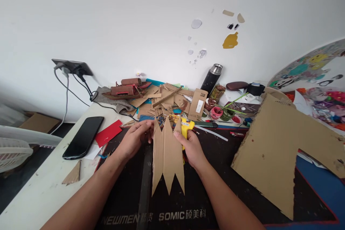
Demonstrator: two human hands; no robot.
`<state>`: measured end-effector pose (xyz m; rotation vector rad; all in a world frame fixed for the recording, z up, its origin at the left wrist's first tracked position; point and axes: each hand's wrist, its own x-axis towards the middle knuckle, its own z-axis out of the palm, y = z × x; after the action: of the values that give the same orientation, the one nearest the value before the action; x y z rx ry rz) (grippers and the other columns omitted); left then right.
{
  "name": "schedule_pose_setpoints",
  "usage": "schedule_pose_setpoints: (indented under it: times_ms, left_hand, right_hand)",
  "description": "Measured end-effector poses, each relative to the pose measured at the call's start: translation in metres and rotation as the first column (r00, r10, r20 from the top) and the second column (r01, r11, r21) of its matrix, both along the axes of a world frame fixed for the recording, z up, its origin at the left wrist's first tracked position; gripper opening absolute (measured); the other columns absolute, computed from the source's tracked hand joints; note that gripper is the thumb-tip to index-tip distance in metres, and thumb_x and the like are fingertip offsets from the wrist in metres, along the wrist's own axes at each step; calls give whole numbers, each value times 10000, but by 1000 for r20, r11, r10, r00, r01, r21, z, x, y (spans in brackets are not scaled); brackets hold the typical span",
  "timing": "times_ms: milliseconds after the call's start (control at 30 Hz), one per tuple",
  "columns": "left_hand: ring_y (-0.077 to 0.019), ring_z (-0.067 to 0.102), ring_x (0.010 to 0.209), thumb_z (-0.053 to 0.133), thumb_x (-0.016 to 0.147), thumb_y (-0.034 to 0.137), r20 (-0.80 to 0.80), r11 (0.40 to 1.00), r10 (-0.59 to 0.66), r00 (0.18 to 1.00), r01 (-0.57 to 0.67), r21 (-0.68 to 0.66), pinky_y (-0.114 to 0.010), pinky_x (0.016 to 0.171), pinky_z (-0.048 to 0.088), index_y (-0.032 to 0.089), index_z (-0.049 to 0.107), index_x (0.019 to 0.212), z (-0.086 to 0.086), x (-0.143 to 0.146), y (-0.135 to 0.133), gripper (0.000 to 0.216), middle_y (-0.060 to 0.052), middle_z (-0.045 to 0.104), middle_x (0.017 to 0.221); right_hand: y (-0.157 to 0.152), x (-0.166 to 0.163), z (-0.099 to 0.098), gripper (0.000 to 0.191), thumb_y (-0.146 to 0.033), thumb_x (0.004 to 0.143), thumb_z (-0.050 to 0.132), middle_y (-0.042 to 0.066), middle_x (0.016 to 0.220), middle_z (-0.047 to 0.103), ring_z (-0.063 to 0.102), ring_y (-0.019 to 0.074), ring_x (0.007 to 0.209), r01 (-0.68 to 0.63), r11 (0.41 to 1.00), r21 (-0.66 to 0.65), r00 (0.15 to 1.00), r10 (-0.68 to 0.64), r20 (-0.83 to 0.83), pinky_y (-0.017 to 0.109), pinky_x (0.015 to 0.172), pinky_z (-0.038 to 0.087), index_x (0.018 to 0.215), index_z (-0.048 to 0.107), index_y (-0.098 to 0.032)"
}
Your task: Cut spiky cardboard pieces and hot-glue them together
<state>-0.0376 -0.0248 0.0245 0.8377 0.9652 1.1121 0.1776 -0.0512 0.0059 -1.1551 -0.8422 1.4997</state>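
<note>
A brown cardboard piece (pixel 169 154) with zigzag pointed ends stands before me above the black mat. At its upper left edge, my left hand (pixel 138 133) is closed, with the fingertips at the cardboard near its top point. My right hand (pixel 192 147) is wrapped round a yellow glue gun (pixel 186 128), its thumb resting on the cardboard's right edge. Part of the gun's body and its nozzle side are hidden behind the cardboard. A clear glue stick (pixel 211 133) extends to the right from behind the gun.
Cardboard scraps (pixel 164 97) are heaped by the wall beside a brown model boat (pixel 126 91). A black thermos (pixel 212 79) leans nearby, with paint jars (pixel 216 113). A large cardboard sheet (pixel 269 154) lies right; a phone (pixel 83 137) and red card (pixel 108 133) lie left.
</note>
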Motion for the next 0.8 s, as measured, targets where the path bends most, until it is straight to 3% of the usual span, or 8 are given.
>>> schedule_pose_setpoints:
  times_ms: [267,800]
  left_hand:
    - [-129,582,603,923,764,422,-12,993,-114,993,114,14,-245,537,478,177,809,942,-2,-1,-1,324,-17,681,765]
    - [-130,585,606,913,752,402,-44,982,-182,982,184,42,-241,553,493,196,827,942,3,-3,-1,293,-25,680,780]
  right_hand:
    - [1,1,2,533,-597,693,943,91,1040,842,776,320,946,15,1000,-11,1000,-15,-20,405,839,602,1023,807,-201]
    - [1,1,5,505,-586,690,940,68,973,836,772,308,930,24,1000,4,999,-24,-47,401,848,593,1011,811,-218]
